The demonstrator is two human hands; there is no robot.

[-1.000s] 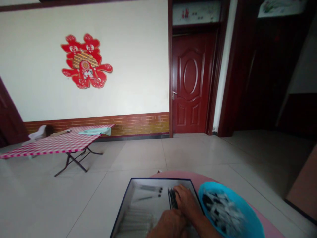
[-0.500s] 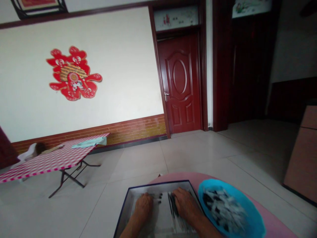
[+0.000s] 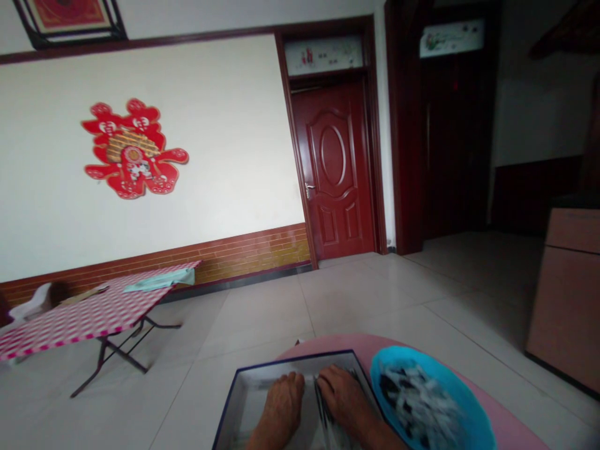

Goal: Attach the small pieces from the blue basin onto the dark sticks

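Observation:
A shallow white box with a dark blue rim lies on a pink round table. Inside it, my left hand is closed, fingertips down; what it holds, if anything, is hidden. Close beside it, my right hand bends its fingers over several thin dark sticks, which lie lengthwise in the box. To the right of the box stands a blue basin filled with small clear and black pieces, blurred in view.
A folding table with a red checked cover and a pale green cloth stands at the left. Behind are a red door and a wall with a red ornament. A pinkish cabinet is at the right.
My left hand has moved right, towards my right hand, and now covers the dark-tipped pieces that showed beside it. The whole view has shifted slightly.

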